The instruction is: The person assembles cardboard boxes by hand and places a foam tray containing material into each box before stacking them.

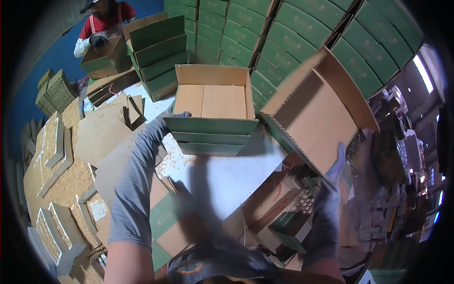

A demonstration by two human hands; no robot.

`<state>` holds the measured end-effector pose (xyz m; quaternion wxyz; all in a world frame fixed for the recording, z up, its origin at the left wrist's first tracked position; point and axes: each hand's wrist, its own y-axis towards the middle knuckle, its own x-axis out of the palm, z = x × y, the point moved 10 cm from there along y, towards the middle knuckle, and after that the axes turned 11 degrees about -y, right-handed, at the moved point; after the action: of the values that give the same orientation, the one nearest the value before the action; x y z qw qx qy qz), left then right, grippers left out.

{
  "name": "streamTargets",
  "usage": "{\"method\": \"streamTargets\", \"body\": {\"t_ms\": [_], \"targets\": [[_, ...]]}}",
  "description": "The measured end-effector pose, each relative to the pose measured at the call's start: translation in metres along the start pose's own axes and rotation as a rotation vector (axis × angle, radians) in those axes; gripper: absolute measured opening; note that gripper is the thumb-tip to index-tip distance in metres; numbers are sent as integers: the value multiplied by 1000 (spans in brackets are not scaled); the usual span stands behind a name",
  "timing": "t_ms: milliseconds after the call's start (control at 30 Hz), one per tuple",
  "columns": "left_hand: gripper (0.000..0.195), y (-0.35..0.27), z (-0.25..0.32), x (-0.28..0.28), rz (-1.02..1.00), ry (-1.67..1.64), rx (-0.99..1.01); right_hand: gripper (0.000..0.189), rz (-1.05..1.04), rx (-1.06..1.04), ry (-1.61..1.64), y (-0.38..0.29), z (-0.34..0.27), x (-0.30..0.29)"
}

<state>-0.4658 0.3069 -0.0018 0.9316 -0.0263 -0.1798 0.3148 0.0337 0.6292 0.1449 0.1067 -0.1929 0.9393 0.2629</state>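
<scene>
My left hand (pixel 177 113), in a grey glove and sleeve, grips the left front edge of an empty cardboard box (pixel 212 125), brown inside and green outside, which tops a small nested stack on a pale tabletop. At the right, my gloved right hand (pixel 337 165) grips the near right edge of another empty green and brown cardboard box (pixel 312 113). That box is tilted, its open side towards me, held off the table beside the stack. The fingers under both rims are partly hidden.
Green boxes (pixel 294 35) are piled high behind. A co-worker (pixel 110 21) handles a box at the upper left, near more nested boxes (pixel 159 53). Flat cardboard sheets (pixel 103 131) and trays of straw-coloured shavings (pixel 55 142) lie left. An open carton (pixel 262 209) sits below the table's right edge.
</scene>
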Motion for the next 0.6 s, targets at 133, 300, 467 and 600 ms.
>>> {"method": "streamTargets", "body": {"t_ms": [133, 300, 467, 600], "targets": [[90, -23, 17, 0, 34, 148, -100, 60, -461, 471, 597, 41, -8, 163], [64, -18, 9, -36, 346, 413, 47, 71, -715, 390, 510, 23, -37, 335], [41, -68, 0, -63, 725, 687, 259, 60, -752, 380, 658, 44, -16, 354], [41, -212, 13, -4, 561, 1192, 727, 43, -334, 645, 625, -28, 93, 284]]}}
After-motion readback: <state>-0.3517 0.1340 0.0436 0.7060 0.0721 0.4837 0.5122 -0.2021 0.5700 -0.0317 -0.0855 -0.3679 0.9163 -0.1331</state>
